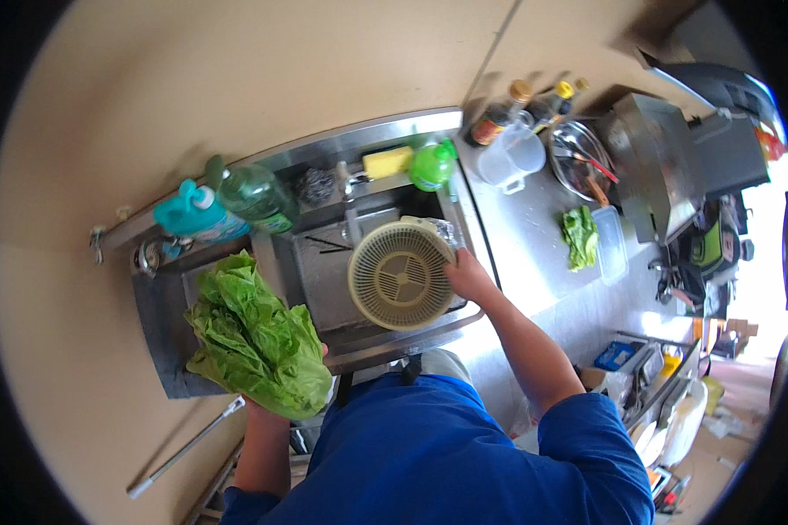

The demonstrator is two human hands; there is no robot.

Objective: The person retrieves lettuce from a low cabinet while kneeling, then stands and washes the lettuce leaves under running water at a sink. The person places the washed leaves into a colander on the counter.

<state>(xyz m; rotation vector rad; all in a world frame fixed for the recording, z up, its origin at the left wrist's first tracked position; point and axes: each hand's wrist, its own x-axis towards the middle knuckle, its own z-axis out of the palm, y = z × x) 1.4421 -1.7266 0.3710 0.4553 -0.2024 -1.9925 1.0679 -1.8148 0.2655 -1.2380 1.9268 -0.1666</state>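
A large head of leafy green lettuce (256, 335) rests in my left hand (269, 408), which is mostly hidden beneath the leaves. It hangs over the left part of a stainless steel sink (328, 308). My right hand (471, 277) grips the right rim of a round, cream plastic colander (404, 275). The colander is over the right basin and looks bare inside. Some clear plastic (441, 230) shows behind its upper right rim. Two dark thin sticks (328, 245) lie on the basin floor below the faucet (348, 190).
Along the sink's back ledge stand a teal bottle (200, 215), a green bottle (257, 197), a dark scourer (316, 186), a yellow sponge (387, 163) and a bright green bottle (431, 165). The right counter holds a clear pitcher (512, 157), a metal bowl (581, 157) and loose lettuce leaves (580, 237).
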